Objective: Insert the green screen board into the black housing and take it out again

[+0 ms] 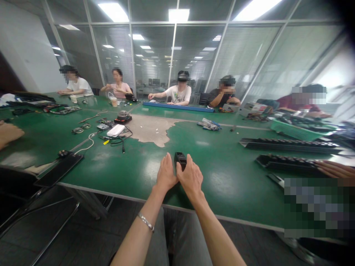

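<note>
A small black device stands on the green table close to its front edge, between my two hands. On its right side my right hand holds it, with the thumb against its near face and the fingers pointing forward. To the left of the device is my left hand, its fingers stretched forward and held close together, palm turned toward the device. Whether the left palm touches the device is hard to tell. The lower part of the device is hidden by my hands.
A white box with cables lies left of centre. Black trays and a green basket are at the right. A blue bar lies across the far side. Several people sit around; another person's hand is at the left edge.
</note>
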Motion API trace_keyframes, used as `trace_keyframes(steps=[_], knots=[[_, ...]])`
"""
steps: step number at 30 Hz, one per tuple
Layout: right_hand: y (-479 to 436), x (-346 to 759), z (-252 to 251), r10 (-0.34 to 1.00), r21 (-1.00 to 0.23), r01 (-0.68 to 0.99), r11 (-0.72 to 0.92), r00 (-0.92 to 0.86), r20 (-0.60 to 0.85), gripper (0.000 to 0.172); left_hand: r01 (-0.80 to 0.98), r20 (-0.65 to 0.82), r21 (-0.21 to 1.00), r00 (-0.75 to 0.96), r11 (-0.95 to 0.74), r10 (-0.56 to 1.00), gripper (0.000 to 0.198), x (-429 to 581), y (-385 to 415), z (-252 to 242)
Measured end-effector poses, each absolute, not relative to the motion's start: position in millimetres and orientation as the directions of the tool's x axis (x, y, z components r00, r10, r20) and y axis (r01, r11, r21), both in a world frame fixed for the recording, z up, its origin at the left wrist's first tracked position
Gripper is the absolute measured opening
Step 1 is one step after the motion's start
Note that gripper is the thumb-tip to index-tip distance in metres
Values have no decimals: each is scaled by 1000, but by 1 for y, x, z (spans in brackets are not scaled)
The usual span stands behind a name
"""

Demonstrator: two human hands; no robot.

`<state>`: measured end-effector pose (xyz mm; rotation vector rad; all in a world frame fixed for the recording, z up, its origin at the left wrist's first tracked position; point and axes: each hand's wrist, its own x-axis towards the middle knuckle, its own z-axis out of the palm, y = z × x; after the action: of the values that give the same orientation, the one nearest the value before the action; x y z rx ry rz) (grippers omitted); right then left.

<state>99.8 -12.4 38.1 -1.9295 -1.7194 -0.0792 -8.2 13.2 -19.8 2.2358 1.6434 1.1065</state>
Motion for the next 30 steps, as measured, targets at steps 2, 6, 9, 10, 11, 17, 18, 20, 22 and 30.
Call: trace_keyframes(steps=[2, 6, 9, 10, 11, 17, 18, 20, 22, 30], knots=[[-11, 100, 42, 884, -373, 928, -7, 180, 431, 62, 765, 457, 517, 133, -384, 880, 93, -8, 14, -21], [-6, 111, 53, 839, -449, 893, 34, 219, 498, 64, 770, 442, 507, 153, -386, 884, 109, -9, 16, -25], [-4, 130, 56, 795, -502, 864, 43, 275, 540, 66, 778, 420, 495, 175, -386, 891, 104, -10, 17, -26], [-4, 137, 55, 784, -508, 861, 38, 289, 549, 66, 781, 411, 494, 177, -382, 894, 101, -11, 17, -25], [-4, 144, 52, 779, -506, 862, 27, 299, 551, 66, 783, 405, 494, 177, -378, 897, 97, -11, 17, -25], [-12, 170, 25, 827, -446, 892, -78, 308, 470, 65, 819, 374, 454, 184, -352, 909, 69, -11, 13, -16], [-13, 171, 21, 833, -435, 896, -90, 307, 460, 65, 823, 362, 450, 187, -347, 913, 65, -11, 13, -14], [-13, 171, 15, 842, -415, 904, -106, 303, 446, 65, 826, 349, 447, 193, -344, 917, 57, -11, 11, -10], [-13, 170, 11, 849, -399, 910, -112, 296, 437, 66, 828, 349, 445, 192, -342, 917, 52, -11, 9, -7], [-13, 168, -1, 868, -367, 929, -45, 218, 445, 75, 832, 345, 445, 182, -331, 921, 42, -11, 9, -6]])
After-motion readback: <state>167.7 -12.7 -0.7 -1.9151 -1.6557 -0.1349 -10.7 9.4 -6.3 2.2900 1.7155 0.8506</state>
